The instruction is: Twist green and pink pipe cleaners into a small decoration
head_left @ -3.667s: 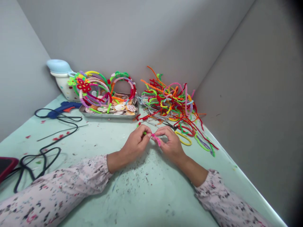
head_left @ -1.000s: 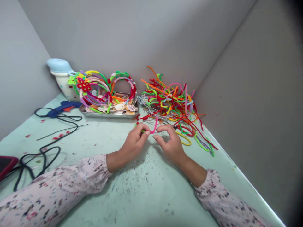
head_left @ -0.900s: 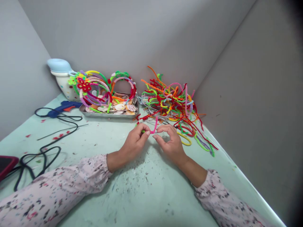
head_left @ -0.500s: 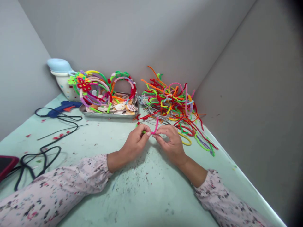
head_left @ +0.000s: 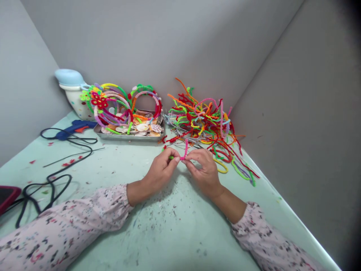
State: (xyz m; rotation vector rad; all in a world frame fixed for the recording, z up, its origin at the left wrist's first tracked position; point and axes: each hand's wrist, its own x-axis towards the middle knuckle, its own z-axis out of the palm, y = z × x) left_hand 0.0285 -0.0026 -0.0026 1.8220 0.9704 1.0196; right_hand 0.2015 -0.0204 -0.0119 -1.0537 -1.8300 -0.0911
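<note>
Both hands meet above the middle of the table, pinching a short pink pipe cleaner [head_left: 186, 147] whose free end points up between them. My left hand [head_left: 162, 169] is closed on its left part, and a bit of green and red fuzzy stem shows behind those fingers. From the right, my right hand [head_left: 204, 171] pinches the pink stem between thumb and forefinger. Just beyond the hands lies a tangled pile of coloured pipe cleaners [head_left: 201, 116].
A metal tray [head_left: 132, 138] at the back holds shells and colourful fuzzy headbands [head_left: 115, 98]. Left of it stand a white cup with a blue lid [head_left: 75, 94] and a blue glue gun [head_left: 67, 130]. Black cords [head_left: 53, 180] and a red-edged device [head_left: 9, 195] lie at left.
The hands keep nearly the same pinch. The upright pink end has shifted very slightly left, and the whole view has moved a little.
</note>
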